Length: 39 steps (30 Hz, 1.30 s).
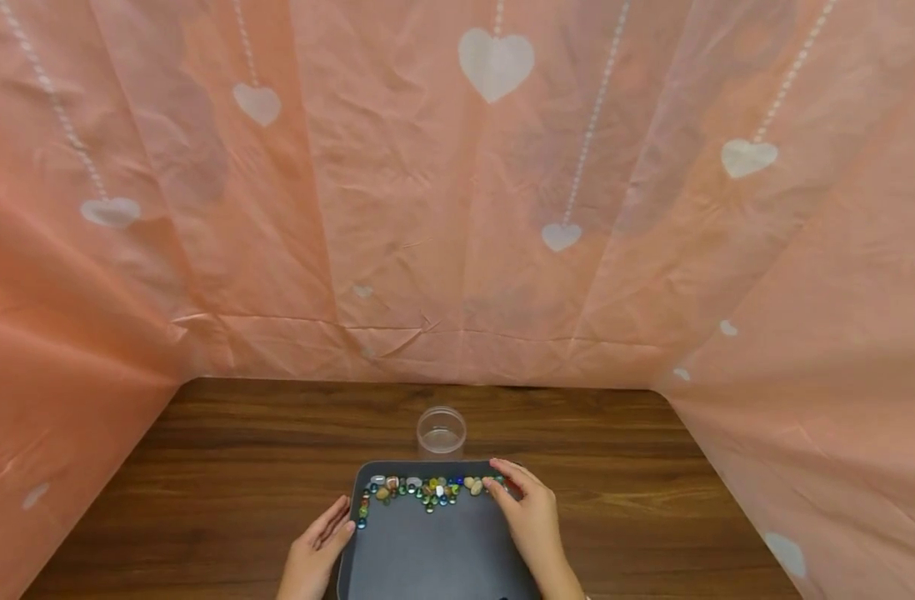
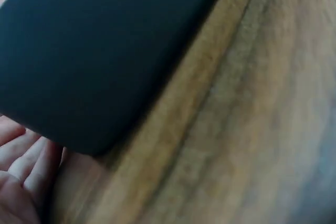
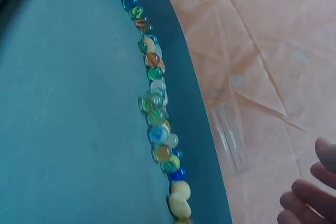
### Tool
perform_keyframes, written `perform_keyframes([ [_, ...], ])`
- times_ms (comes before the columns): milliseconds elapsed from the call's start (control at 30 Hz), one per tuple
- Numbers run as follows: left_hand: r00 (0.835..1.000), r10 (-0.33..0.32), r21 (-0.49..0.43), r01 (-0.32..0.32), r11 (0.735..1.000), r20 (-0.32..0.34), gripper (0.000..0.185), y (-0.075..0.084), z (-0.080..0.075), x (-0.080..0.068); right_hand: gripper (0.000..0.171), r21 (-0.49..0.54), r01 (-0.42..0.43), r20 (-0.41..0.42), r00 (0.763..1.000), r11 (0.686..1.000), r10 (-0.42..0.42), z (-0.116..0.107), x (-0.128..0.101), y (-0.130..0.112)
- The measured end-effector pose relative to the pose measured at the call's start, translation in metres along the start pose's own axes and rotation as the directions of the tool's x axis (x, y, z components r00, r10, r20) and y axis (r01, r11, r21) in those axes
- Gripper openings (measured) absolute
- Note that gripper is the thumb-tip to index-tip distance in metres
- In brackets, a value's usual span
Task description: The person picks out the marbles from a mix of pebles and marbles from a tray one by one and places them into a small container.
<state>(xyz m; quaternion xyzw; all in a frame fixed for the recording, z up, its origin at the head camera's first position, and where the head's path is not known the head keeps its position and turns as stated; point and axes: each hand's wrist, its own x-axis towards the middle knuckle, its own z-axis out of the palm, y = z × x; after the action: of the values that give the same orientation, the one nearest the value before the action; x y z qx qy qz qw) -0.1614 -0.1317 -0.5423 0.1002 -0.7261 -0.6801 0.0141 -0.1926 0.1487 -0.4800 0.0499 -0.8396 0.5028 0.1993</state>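
Your left hand rests flat against the near-left rim of the dark tray; your right hand, fingers relaxed, reaches the marbles bunched along the far edge, gripping none. Beyond stands the cup, apparently empty, so nothing looks moved yet. Left wrist view: straight fingers beside the tray's corner. Right wrist view: marbles lined against the rim, fingertips apart from them.

Clear jar blocks behind tray; bare table either side

A wooden table of dark brown grain was observed, enclosed on three sides by wrinkled peach sheeting printed with white hearts. Even lighting was noted.
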Motion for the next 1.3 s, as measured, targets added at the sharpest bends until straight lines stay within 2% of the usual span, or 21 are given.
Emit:
perform_keyframes([
  [100,1.0,-0.009,0.034,0.009,0.999,-0.006,0.055,-0.002,0.0,-0.001,0.022,0.054,0.033,-0.043,0.999,0.998,-0.031,0.008,0.006,0.0],
  [200,1.0,0.007,0.027,-0.007,1.0,0.007,0.054,-0.004,0.001,-0.003,0.022,0.097,0.042,-0.058,0.998,0.994,-0.037,0.016,0.011,0.003],
  [333,0.998,0.043,-0.001,-0.043,0.999,0.037,0.055,-0.007,0.005,-0.003,0.021,0.095,0.012,-0.081,0.997,0.995,-0.005,0.024,0.015,0.009],
  [433,0.998,0.042,-0.005,-0.042,0.999,0.046,0.056,-0.008,0.007,-0.003,0.017,0.058,-0.021,-0.072,0.997,0.998,0.026,0.027,0.017,0.012],
  [567,0.999,0.033,-0.014,-0.032,0.999,0.041,0.056,-0.007,0.007,-0.004,0.011,0.003,-0.073,-0.02,0.997,0.997,0.073,0.028,0.021,0.012],
  [767,0.999,0.017,-0.019,-0.016,1.0,0.039,0.057,-0.007,0.006,-0.004,0.009,-0.065,-0.11,0.107,0.987,0.992,0.117,0.028,0.024,0.014],
  [1000,0.999,0.013,-0.018,-0.012,1.0,0.034,0.056,-0.008,0.007,-0.004,0.019,-0.06,-0.062,0.206,0.976,0.996,0.073,0.031,0.022,0.018],
  [1200,0.999,0.036,-0.004,-0.036,0.999,0.026,0.055,-0.008,0.007,-0.004,0.009,-0.189,-0.028,0.27,0.96,0.981,0.08,0.032,0.02,0.018],
  [1300,0.999,0.034,0.0,-0.034,0.999,0.019,0.055,-0.007,0.008,-0.004,0.007,-0.22,-0.01,0.3,0.951,0.975,0.077,0.032,0.019,0.018],
])
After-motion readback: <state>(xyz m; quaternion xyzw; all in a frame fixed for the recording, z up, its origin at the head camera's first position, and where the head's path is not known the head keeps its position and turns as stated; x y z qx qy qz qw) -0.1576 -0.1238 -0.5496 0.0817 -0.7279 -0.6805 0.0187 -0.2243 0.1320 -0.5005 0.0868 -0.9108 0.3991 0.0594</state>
